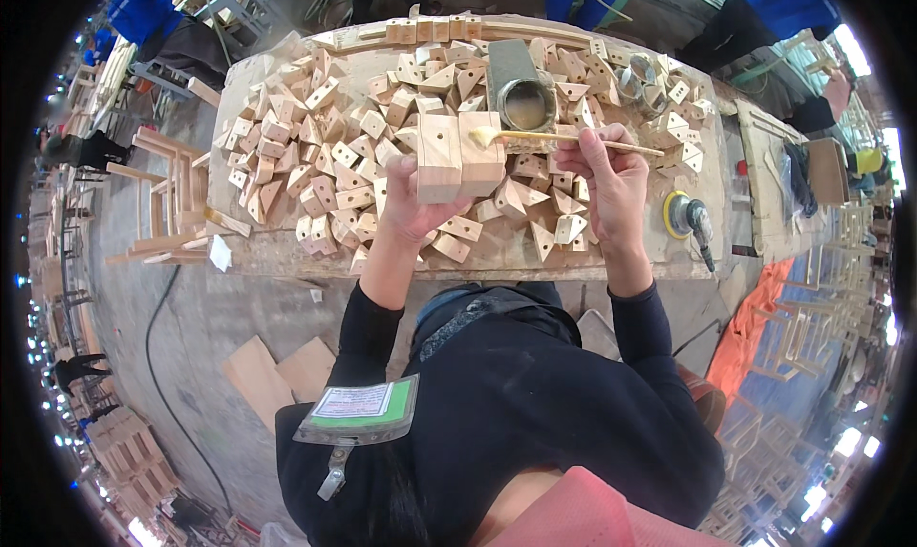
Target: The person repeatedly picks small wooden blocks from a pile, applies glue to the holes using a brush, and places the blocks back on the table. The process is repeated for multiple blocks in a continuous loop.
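Observation:
My left hand (409, 206) holds up two pale wooden blocks (459, 155) side by side, their flat faces toward me, one with a small drilled hole. My right hand (614, 176) grips a thin wooden-handled brush (564, 139) held level, its bristle tip resting on the upper right edge of the blocks. Just behind the brush stands an open metal can (522, 88) with brownish glue in it. Both hands are over the workbench (287, 253), which is heaped with several small angled wooden blocks (315, 155).
A round sander (690, 218) lies at the bench's right end. Two small tins (642, 81) stand at the far right of the pile. Wooden chair frames (172, 198) stand left of the bench, flat boards (277, 373) lie on the floor. People in blue (143, 7) work beyond.

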### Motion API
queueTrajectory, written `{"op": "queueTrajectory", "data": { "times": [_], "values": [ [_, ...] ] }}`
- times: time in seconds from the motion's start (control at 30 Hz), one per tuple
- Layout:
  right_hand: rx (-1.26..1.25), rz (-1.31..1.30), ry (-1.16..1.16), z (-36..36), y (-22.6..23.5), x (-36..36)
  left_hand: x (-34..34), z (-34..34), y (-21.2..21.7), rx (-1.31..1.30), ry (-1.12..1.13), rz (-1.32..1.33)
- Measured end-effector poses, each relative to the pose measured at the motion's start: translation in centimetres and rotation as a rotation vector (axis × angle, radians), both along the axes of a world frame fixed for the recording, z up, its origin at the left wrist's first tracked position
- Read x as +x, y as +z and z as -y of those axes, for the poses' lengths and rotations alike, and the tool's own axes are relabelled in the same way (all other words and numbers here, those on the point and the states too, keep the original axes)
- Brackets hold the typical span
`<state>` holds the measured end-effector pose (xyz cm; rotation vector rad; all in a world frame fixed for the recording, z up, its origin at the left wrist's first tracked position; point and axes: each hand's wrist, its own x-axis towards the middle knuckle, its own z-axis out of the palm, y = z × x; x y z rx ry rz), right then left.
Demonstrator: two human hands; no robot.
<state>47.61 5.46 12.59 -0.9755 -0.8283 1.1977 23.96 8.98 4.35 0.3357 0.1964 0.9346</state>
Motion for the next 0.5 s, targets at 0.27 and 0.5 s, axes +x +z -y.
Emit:
{"op": "queueTrajectory", "data": {
  "times": [0.27,0.5],
  "values": [
    [0.127,0.009,0.006,-0.6,0.6,-0.6,0.6,0.3,2.3,0.092,0.068,-0.061],
    [0.219,0.043,0.132,0.1,0.6,0.0,0.5,0.1,3.3,0.115,0.046,-0.005]
  ]
}}
